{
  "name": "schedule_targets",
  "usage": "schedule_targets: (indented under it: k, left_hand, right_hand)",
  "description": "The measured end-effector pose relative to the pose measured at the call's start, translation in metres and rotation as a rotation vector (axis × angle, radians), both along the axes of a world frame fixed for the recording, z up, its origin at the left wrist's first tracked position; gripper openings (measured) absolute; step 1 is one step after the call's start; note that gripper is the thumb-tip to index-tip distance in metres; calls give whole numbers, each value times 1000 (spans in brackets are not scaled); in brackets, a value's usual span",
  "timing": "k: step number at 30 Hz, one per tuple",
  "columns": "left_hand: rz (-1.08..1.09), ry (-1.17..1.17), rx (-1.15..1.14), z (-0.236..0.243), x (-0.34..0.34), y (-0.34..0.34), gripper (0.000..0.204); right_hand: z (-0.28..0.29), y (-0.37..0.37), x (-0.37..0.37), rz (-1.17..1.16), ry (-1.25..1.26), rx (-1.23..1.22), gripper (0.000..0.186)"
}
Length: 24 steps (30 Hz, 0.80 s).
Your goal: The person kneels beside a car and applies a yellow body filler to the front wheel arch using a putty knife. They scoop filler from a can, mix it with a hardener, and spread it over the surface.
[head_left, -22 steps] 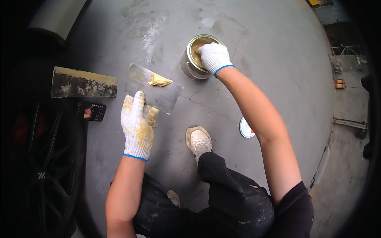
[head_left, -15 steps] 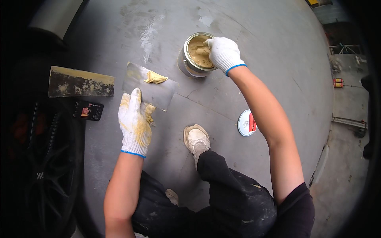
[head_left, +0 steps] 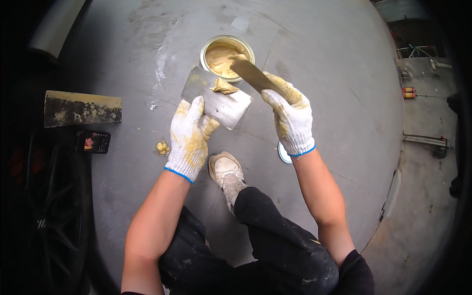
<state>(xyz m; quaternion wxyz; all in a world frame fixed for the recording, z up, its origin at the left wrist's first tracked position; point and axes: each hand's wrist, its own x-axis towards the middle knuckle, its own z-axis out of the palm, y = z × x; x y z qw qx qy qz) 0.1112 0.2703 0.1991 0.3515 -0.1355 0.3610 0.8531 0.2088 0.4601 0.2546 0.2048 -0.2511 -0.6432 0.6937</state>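
Observation:
In a white glove smeared with yellow putty, my left hand [head_left: 189, 140] grips a flat metal putty plate [head_left: 216, 105], thumb on top. A dollop of tan putty [head_left: 224, 87] sits near the plate's far edge. My right hand [head_left: 293, 115], gloved the same way, is closed around a putty knife [head_left: 258, 78]. Its blade points up and left, with putty at the tip, above the near rim of an open can [head_left: 252, 55]. Tan putty [head_left: 219, 58] shows inside the can. The plate's far corner overlaps the can's near side.
A round lid [head_left: 284, 154] lies partly behind my right wrist. At left are a putty-stained board [head_left: 83, 109], a phone [head_left: 93, 141] and a dark wheel [head_left: 54, 211]. A small yellow lump [head_left: 162, 147] lies by my left glove. My shoe [head_left: 226, 169] stands below the plate.
My right hand has come out of the can, bringing the putty knife up and toward me. My left hand has carried the plate right and up, close to the can.

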Motion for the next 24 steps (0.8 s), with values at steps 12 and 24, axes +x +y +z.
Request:
schedule_targets:
  k: [12, 24]
  left_hand:
    - [106, 159, -137, 2, -10, -8, 9]
    - [-84, 460, -383, 16, 29, 3, 22]
  right_hand:
    - [10, 14, 38, 107, -233, 645, 30]
    - [0, -26, 21, -90, -11, -365, 51]
